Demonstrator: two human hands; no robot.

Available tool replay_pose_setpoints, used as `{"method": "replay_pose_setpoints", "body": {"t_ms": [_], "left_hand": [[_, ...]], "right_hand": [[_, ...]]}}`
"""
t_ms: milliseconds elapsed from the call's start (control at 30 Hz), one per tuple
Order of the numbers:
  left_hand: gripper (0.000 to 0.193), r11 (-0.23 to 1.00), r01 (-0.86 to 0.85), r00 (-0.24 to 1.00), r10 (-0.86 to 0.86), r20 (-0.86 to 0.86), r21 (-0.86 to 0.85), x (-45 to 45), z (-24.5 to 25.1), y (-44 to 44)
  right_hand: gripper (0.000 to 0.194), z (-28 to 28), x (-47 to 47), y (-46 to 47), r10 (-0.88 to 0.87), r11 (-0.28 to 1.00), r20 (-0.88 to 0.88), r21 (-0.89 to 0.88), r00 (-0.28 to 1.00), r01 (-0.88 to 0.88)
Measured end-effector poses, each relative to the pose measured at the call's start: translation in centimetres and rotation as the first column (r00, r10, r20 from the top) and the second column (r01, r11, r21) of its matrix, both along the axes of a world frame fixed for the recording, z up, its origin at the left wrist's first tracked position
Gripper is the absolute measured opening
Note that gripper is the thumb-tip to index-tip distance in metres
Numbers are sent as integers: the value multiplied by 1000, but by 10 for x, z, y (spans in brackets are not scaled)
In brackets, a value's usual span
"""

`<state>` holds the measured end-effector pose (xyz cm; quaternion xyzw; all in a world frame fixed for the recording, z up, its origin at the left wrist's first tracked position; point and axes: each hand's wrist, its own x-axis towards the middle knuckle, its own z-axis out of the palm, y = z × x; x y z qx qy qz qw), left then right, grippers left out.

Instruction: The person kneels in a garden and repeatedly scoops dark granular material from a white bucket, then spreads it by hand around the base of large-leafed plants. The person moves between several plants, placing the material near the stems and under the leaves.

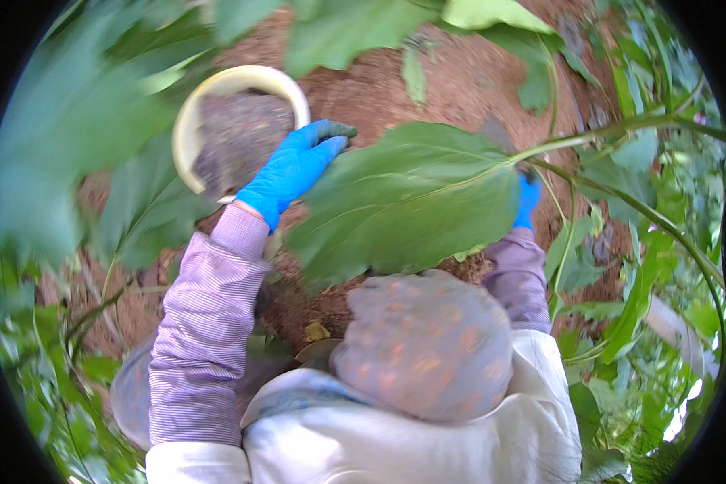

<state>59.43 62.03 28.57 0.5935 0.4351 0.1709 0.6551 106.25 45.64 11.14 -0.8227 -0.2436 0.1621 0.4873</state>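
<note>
My left hand [296, 166], in a blue glove with dirty fingertips, reaches across the right rim of a pale yellow bucket [184, 115]. Dark, crumbly material [245, 133] partly fills that bucket. The left fingers point right, close to the tip of a broad green leaf [411, 199]; nothing shows between them, but the palm side is hidden. Behind the leaf's stem end is my right hand [527, 202], also gloved in blue and mostly covered. A flat dark grey piece [497, 134] lies just beyond it; whether the hand touches it cannot be made out.
Reddish-brown soil [363, 91] lies in front of me. A thick green stem [629, 127] crosses from the right, carrying large leaves. Blurred leaves [66, 139] hang close at the left. My knee [429, 345], in patterned grey cloth, is bent below the broad leaf.
</note>
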Motion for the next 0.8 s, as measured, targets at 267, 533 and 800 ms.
{"method": "replay_pose_setpoints", "body": {"t_ms": [267,533,800], "left_hand": [[35,936,-289,931,227,285,200,-165,182,-96],[41,842,-388,871,202,448,374,-252,277,-122],[71,788,-535,692,200,694,306,-217,307,0]], "right_hand": [[28,229,-103,35,27,967,362,228,932,-116],[37,364,-332,90,900,419,22,-322,436,-849],[67,235,-383,202,947,120,-196,-522,256,-844]]}}
